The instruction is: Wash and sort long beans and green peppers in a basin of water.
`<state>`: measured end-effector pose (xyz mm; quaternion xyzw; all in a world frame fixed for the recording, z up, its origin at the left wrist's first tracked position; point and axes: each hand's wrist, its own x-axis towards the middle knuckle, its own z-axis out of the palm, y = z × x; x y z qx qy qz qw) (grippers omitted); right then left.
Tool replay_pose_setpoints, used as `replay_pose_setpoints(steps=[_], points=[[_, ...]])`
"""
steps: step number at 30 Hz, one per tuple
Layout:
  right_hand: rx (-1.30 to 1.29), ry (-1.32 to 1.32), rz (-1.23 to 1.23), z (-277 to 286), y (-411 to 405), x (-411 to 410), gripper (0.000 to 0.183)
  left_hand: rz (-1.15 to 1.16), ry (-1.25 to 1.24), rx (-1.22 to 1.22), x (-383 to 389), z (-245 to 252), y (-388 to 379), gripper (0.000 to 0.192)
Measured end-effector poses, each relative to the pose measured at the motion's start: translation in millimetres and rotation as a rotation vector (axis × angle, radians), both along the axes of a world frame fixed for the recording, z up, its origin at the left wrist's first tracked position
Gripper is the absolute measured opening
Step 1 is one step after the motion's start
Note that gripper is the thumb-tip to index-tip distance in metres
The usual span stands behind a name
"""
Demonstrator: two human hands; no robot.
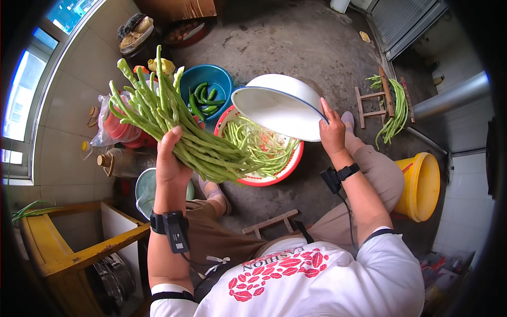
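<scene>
A thick bundle of long green beans (202,146) is gripped in my left hand (172,154), raised over the left side of a red-rimmed basket (269,182). My right hand (332,128) grips the blue rim of a white enamel basin (285,85), which is tilted above the same basket. More long beans (273,158) lie in that basket, with a clear plastic bag and some orange bits among them. Behind the bundle is a blue plastic basin (222,81) with green peppers (202,99) in it. The basin covers the basket's far right part.
A wooden stool (372,95) at the right bears more long beans (398,107). A yellow bucket (429,190) stands by my right leg. Left are a pale green bucket (144,190), a large corked bottle (130,162) and a yellow wooden cabinet (79,257). A low wooden stool (273,224) is between my legs.
</scene>
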<state>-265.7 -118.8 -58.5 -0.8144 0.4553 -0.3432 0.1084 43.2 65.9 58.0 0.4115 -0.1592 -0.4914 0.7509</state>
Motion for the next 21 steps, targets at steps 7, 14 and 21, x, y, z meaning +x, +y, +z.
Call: replay_pose_setpoints(steps=[7, 14, 21], points=[[0.441, -0.130, -0.496, -100, -69, -41, 0.030, 0.023, 0.004, 0.053, -6, 6, -8, 0.055], [1.246, -1.153, -0.589, -139, -122, -54, 0.018, -0.034, -0.025, 0.112, -16, 7, -20, 0.058], [1.493, -1.498, -0.769, -247, -160, -66, 0.010, -0.071, 0.014, 0.175, -19, 1, -32, 0.058]])
